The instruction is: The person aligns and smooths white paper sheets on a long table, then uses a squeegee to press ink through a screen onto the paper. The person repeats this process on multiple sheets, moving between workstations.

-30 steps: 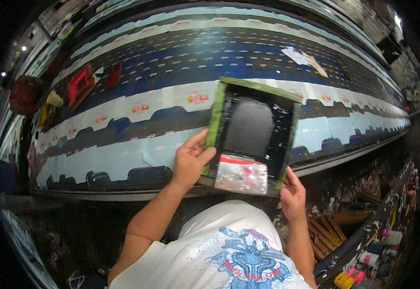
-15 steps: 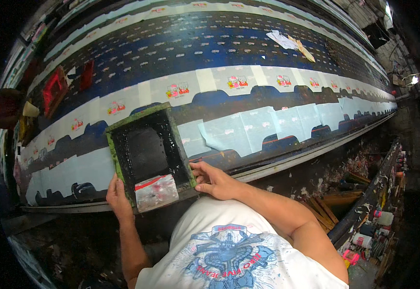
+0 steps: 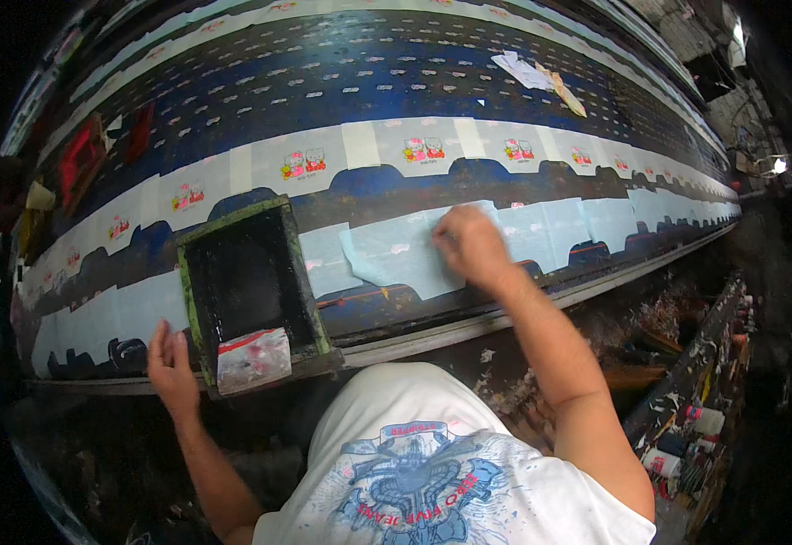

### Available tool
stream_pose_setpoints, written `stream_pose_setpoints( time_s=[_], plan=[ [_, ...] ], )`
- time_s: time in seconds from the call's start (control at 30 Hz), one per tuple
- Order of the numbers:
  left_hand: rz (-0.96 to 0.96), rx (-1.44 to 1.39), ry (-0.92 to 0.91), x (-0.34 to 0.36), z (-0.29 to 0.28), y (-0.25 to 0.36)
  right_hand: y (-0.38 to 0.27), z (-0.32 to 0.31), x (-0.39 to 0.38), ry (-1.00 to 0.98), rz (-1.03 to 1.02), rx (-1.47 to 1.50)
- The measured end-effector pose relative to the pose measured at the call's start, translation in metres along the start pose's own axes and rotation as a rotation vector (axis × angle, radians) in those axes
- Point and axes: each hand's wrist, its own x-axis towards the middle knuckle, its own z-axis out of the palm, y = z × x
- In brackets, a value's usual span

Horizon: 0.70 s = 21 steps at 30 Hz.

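Observation:
A screen-printing frame (image 3: 301, 286) with green-stained edges and a dark mesh lies tilted on the near side of the long table. A paint-smeared squeegee (image 3: 255, 361), whitish with a red strip, leans inside its near end. Just left of the frame, my left hand (image 3: 175, 371) is open, its fingers apart and off the wood. My right hand (image 3: 480, 243) is over a row of light blue fabric pieces (image 3: 391, 257), its fingers curled together. Whatever lies between its fingertips is hidden. One blue piece beside it has a folded-up corner.
Beyond runs a row of white pieces (image 3: 360, 150) with coloured cartoon prints. Crumpled white paper (image 3: 521, 71) lies farther back. A red frame (image 3: 81, 163) stands at the far left. Containers (image 3: 664, 461) and debris line the right side, below the table's pale edge rail (image 3: 414, 338).
Both hands have let go of the printing frame. My right hand has moved up and right over the blue fabric; my left has drawn slightly away. The view has shifted somewhat.

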Motion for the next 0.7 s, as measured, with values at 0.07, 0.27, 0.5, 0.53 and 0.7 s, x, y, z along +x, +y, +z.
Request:
stream_pose_setpoints(
  time_s=[0.07, 0.27, 0.5, 0.53, 0.7],
  plan=[
    [0.139, 0.065, 0.119, 0.003, 0.001, 0.042, 0.043, -0.020, 0.011, 0.027, 0.059, -0.369],
    [0.598, 0.166, -0.156, -0.018, 0.099, 0.196, 0.107, -0.035, 0.019, -0.087, -0.030, -0.373],
    [1.073, 0.294, -0.493, -0.025, 0.259, 0.244, 0.074, -0.072, -0.010, -0.356, -0.288, 0.469],
    [1.150, 0.364, -0.562, -0.028, 0.265, 0.246, 0.065, -0.084, -0.029, -0.483, -0.265, 0.586],
    [0.528, 0.218, -1.041, -0.048, 0.239, 0.241, 0.082, -0.108, -0.101, -0.749, -0.089, 0.878]
  ],
)
